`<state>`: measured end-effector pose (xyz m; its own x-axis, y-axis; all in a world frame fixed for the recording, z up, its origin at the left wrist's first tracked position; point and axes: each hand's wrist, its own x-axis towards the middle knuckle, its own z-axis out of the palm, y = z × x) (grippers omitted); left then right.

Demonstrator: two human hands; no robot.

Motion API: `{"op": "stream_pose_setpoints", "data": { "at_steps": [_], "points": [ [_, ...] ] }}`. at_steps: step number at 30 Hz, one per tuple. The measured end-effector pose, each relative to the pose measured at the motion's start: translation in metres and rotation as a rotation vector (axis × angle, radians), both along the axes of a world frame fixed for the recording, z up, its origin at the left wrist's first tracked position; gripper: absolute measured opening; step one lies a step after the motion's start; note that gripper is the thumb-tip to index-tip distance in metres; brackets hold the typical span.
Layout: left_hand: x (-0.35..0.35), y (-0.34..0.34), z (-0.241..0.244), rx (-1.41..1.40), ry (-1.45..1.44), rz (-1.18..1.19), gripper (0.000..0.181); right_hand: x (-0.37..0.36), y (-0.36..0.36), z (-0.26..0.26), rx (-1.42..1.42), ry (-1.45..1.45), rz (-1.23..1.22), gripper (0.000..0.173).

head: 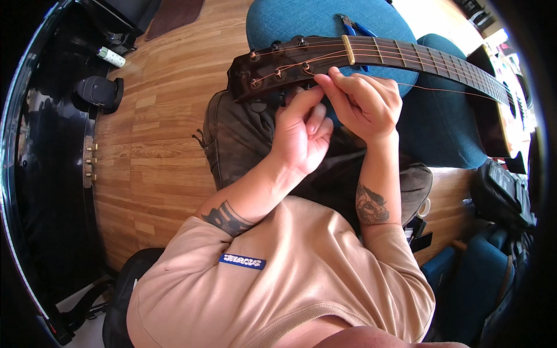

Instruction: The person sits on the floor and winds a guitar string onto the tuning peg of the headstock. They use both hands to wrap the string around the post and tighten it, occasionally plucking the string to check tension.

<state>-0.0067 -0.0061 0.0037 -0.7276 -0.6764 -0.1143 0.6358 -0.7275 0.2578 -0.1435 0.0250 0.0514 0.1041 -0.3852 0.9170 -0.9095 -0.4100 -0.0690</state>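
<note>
An acoustic guitar lies across the upper right of the view, its dark headstock [261,65] to the left above my lap and its fretted neck [417,56] running right to the body. Several copper-coloured strings pass over the pale nut [348,50] to the tuning posts. My right hand [365,102] pinches a loose guitar string [439,90] between thumb and forefinger, just below the nut. My left hand [304,126] is at the lower edge of the headstock, thumb and fingers curled beside the tuning pegs; its fingertips are partly hidden, and what they grip is unclear.
Blue-handled cutting pliers [354,27] lie on a blue upholstered chair [287,21] under the neck. A glossy black piano [52,152] with brass pedals stands at left, near a patterned bottle [111,57] and a black cap [98,92]. A black bag [504,187] is at right.
</note>
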Motion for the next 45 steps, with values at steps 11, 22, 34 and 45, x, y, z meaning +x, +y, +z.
{"op": "stream_pose_setpoints", "data": {
  "at_steps": [11, 22, 34, 45],
  "points": [
    [0.007, 0.012, 0.001, -0.020, 0.086, -0.122, 0.041, 0.001, -0.002, -0.001, -0.014, -0.018, 0.013, 0.019],
    [0.000, 0.011, 0.002, -0.167, -0.156, 0.085, 0.020, 0.000, -0.001, -0.001, -0.019, 0.000, -0.011, 0.019],
    [-0.001, 0.001, 0.005, -0.081, -0.069, 0.046, 0.029, 0.003, -0.001, -0.002, -0.043, 0.017, -0.048, 0.020],
    [0.009, 0.006, -0.012, 0.035, 0.316, -0.182, 0.028, 0.004, -0.002, -0.002, -0.027, -0.041, -0.011, 0.020]
  ]
}}
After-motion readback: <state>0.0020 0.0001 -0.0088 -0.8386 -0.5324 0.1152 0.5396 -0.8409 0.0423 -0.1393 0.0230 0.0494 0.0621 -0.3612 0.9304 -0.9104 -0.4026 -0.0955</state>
